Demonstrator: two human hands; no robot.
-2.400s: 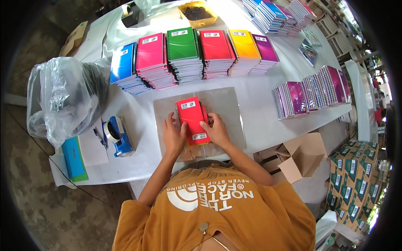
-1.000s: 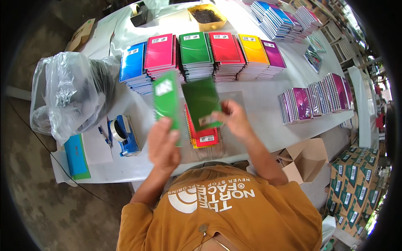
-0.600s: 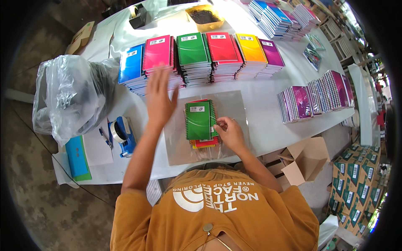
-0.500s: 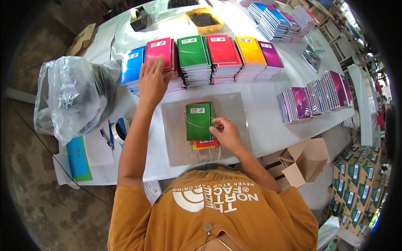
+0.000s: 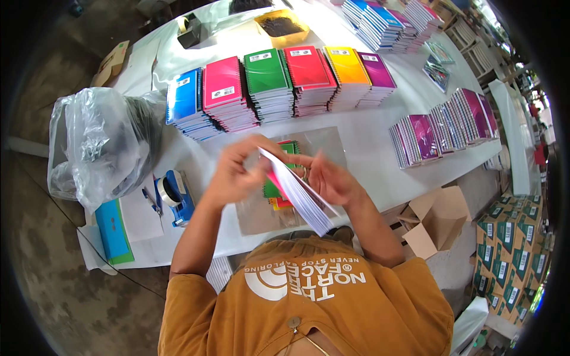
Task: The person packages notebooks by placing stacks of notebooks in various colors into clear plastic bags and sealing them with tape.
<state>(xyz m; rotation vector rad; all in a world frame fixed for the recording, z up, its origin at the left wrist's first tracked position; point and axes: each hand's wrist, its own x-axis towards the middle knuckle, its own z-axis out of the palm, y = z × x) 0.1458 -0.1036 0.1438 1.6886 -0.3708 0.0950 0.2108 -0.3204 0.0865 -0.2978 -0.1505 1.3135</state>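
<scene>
Currently, the left hand [image 5: 240, 172] is closed on the upper end of a pink notebook [image 5: 300, 199], which is held tilted, its white pages slightly splayed. The long axis runs obliquely, from the left hand down and rightward toward the brown shirt [image 5: 303, 302]; the body of the notebook therefore lies to the right of that grip and nearer the person. The right hand [image 5: 335, 181] is at the opposite side, fingers partly bent and motion-blurred; whether it pinches the notebook or only touches it cannot be determined.

Behind the held notebook, in partial view, a green notebook [image 5: 272, 190] lies on a small pile on a clear plastic sheet [image 5: 325, 137]. Its long axis points away from the person, so the pink one is askew to it. Clearance between the two cannot be judged. A stack of pink notebooks [image 5: 222, 89] stands beyond the left hand, apart from it.
</scene>
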